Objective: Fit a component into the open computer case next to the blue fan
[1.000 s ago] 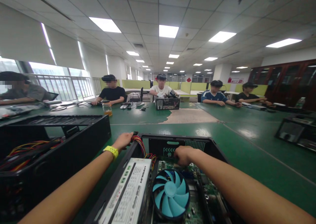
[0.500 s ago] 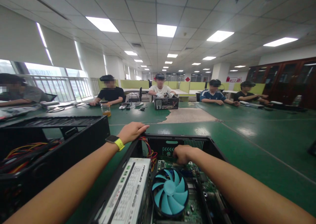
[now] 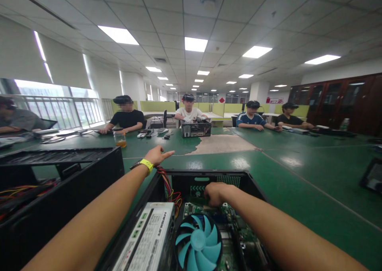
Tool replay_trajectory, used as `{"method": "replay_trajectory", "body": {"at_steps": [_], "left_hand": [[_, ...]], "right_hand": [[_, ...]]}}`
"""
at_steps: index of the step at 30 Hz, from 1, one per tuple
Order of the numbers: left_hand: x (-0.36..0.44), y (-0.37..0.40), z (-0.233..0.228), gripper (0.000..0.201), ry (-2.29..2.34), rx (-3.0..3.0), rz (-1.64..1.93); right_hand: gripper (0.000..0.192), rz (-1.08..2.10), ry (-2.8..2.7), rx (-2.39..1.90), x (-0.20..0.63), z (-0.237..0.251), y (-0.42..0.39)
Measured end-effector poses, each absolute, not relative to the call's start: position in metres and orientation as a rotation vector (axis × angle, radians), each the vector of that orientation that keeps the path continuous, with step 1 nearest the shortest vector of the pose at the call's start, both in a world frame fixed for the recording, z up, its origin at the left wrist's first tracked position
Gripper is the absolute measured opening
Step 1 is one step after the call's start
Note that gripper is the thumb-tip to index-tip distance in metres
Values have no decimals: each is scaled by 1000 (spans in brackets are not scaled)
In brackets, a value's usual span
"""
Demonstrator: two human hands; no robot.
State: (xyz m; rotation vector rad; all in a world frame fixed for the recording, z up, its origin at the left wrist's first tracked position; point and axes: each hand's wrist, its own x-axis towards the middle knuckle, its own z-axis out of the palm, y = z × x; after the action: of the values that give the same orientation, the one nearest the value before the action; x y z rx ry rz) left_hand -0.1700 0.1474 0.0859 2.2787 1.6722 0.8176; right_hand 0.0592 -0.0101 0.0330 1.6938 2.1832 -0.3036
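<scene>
In front of me lies an open black computer case (image 3: pixel 253 179). My right hand (image 3: pixel 217 193) reaches into its far part, the fingers curled and pinched down close to the green motherboard (image 3: pixel 188 208). Whatever is between the fingertips is hidden by the hand. My left hand (image 3: pixel 158 155) is at the case's far left corner, index finger stretched out, above a bundle of red, yellow and black cables (image 3: pixel 167 183). Nearer to me are a cooling fan (image 3: pixel 199 239) with turquoise blades and a power supply (image 3: pixel 149 233) with a white label.
A second black case (image 3: pixel 98 175) with cables inside stands on the left. Beyond it is a cup (image 3: pixel 119 139) with amber liquid. Across the green table (image 3: pixel 286 183) several people sit; one has hands at another case (image 3: pixel 196 129). A dark object (image 3: pixel 373 176) is at the right.
My view has tilted up and turned slightly right. My left hand's index finger now points out more, the hand raised off the case corner. My right hand stays inside the case.
</scene>
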Motion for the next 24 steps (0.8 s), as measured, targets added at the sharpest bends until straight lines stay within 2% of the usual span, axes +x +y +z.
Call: {"method": "replay_trajectory", "body": {"at_steps": [4,7,12,15,19,24], "left_hand": [[-157,148,89,56,1640,2382,702],[-143,131,98,46,1600,2533,662],[-98,69,111,27,1408,2871,589],[-64,23,110,22,1171,2997,324],[-36,-9,92,26,1017,3045,-257],[-32,10,42,20,920,2991,-397]], "right_hand": [[43,-314,2181,1688,59,34,-10],[42,-325,2187,1681,59,34,-9],[41,-347,2182,1697,59,31,-7],[40,-404,2159,1721,61,28,-5],[42,-527,2158,1743,73,27,0],[46,-690,2120,1784,88,27,5]]}}
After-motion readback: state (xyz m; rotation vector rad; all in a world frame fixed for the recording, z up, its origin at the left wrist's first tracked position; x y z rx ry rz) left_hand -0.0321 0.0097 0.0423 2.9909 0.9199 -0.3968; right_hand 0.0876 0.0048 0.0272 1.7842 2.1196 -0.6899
